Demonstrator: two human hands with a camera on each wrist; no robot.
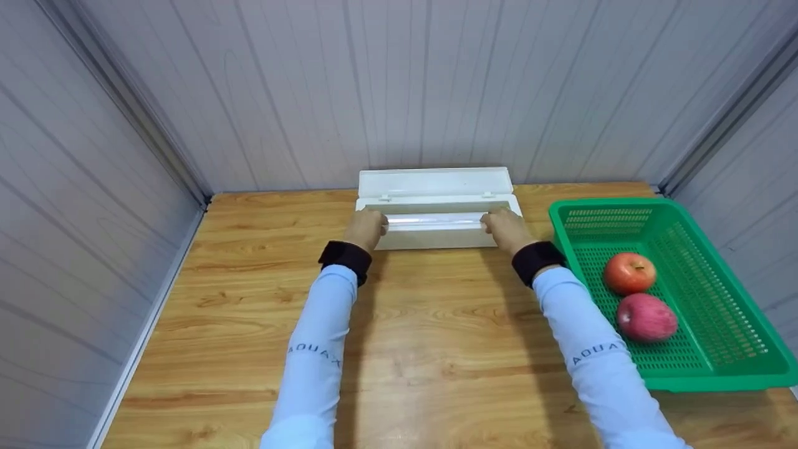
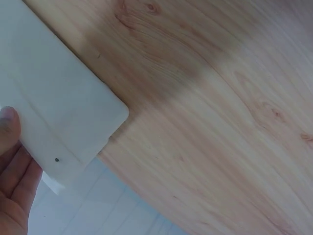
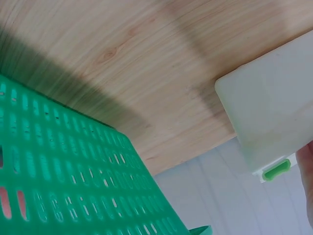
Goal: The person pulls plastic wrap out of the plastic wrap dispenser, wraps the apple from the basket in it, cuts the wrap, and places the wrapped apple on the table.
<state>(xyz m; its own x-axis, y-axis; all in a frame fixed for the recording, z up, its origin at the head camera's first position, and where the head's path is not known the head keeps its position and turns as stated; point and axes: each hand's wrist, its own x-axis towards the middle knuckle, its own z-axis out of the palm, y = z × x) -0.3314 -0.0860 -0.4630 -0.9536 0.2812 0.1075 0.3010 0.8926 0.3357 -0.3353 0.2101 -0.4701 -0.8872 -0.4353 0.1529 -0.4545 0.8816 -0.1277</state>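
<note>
A long white dispenser box point(image 1: 430, 241) lies against the back wall, its hinged lid point(image 1: 434, 183) raised. Across its opening runs a roll of shiny clear cling film point(image 1: 434, 221). My left hand point(image 1: 366, 228) pinches the film at the left end with curled fingers. At the other end, my right hand point(image 1: 506, 229) grips it likewise. The left wrist view has the thumb and fingers of the left hand point(image 2: 17, 196) at the box's edge. Only a sliver of the right hand point(image 3: 307, 171) appears in the right wrist view, beside a green tab point(image 3: 277, 170) on the box.
A green slotted basket point(image 1: 726, 249) stands on the right of the wooden table point(image 1: 430, 349), close to my right forearm. It holds a red-yellow apple point(image 1: 629, 273) and a pinkish apple point(image 1: 647, 318). Pale panel walls enclose the table at the back and sides.
</note>
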